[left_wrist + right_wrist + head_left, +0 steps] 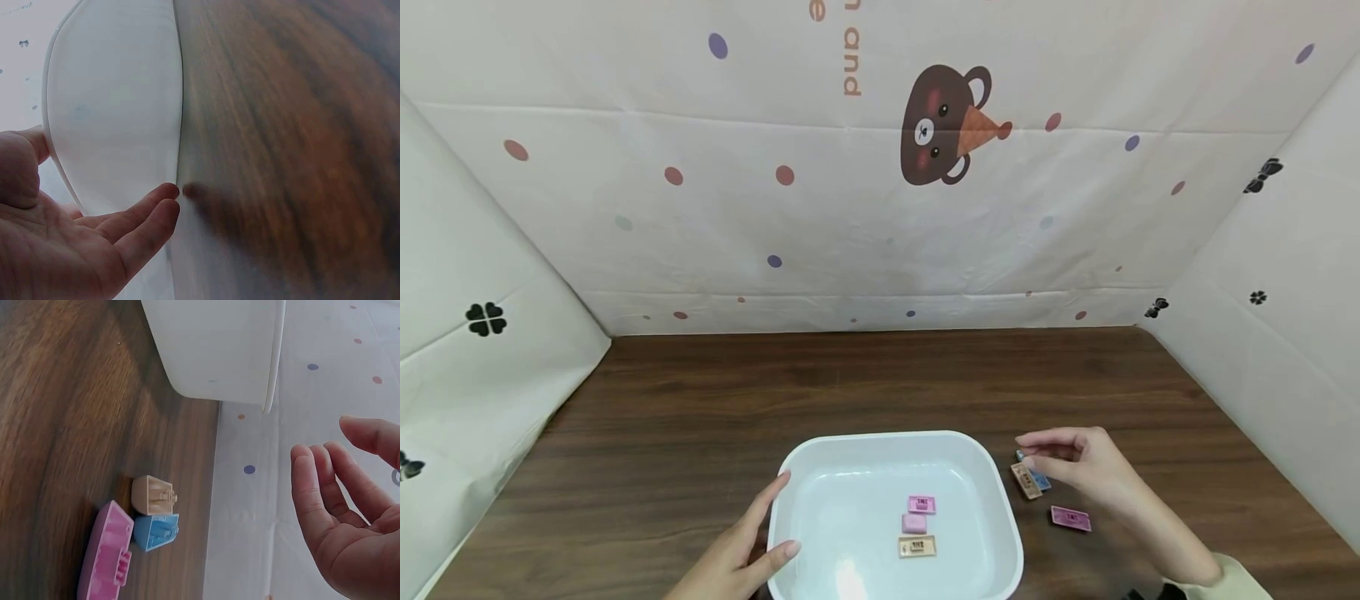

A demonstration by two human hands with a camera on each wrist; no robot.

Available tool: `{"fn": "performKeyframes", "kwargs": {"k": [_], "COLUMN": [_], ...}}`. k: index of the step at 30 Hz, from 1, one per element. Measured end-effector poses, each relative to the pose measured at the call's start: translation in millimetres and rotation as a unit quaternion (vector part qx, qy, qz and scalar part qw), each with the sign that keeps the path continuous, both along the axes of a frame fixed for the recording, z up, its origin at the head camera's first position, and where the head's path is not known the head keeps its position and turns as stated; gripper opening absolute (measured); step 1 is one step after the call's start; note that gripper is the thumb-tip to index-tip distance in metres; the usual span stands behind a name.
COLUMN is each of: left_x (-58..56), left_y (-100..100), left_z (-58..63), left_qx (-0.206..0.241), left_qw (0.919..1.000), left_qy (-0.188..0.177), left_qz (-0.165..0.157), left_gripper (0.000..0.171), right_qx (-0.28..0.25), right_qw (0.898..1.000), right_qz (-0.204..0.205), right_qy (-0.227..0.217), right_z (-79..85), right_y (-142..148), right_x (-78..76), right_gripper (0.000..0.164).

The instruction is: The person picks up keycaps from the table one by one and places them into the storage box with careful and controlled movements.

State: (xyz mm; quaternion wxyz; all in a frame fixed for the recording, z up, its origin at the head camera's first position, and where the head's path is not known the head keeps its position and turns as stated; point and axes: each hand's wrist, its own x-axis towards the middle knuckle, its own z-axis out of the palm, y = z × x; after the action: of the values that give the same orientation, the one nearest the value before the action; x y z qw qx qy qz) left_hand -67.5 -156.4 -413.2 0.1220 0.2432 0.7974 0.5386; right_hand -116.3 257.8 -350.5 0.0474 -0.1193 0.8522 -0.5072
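A white plastic tub (895,454) stands on the table, holding two pink pieces (913,523) and a beige piece (917,547). My left hand (737,542) grips its left rim, thumb over the edge and fingers against the outer wall (119,94). Over the table right of the tub hovers my right hand (1078,462), fingers slightly bent and nothing between them. Below it lie a beige plastic piece (150,495) and a blue one (156,531), side by side. Nearer the wrist is a longer pink piece (106,556). They look like small hollow toy blocks with raised details.
The dark wood tabletop (700,417) runs back to a white patterned cloth (850,233). White cloth sides stand at left (467,250) and right (1285,350).
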Motion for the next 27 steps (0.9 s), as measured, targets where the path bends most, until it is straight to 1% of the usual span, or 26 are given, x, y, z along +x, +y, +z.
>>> {"fn": "performKeyframes", "kwargs": {"k": [6,12,22,27], "left_x": [0.0,0.1,0.2,-0.2], "left_y": [-0.4,0.1,0.3,0.5], "left_z": [-0.3,-1.4,-1.4,-1.3], "left_qx": [0.001,0.006,0.006,0.006], "left_qw": [1.0000,0.9998,1.0000,0.9999], "left_qy": [0.005,0.020,0.007,0.008], "left_qz": [0.000,-0.003,-0.004,-0.005], "left_gripper": [0.065,0.064,0.065,0.064], "right_qx": [0.011,0.025,0.028,0.040], "right_qw": [1.000,0.998,0.998,0.996], "right_qz": [-0.028,-0.057,-0.063,-0.076], "right_qy": [0.003,-0.003,0.013,0.001], "right_z": [-2.7,-4.7,-11.8,-13.4], "right_y": [2.6,6.3,15.9,20.5], "right_x": [2.5,5.7,10.2,11.0], "right_gripper": [0.029,0.029,0.029,0.029]}}
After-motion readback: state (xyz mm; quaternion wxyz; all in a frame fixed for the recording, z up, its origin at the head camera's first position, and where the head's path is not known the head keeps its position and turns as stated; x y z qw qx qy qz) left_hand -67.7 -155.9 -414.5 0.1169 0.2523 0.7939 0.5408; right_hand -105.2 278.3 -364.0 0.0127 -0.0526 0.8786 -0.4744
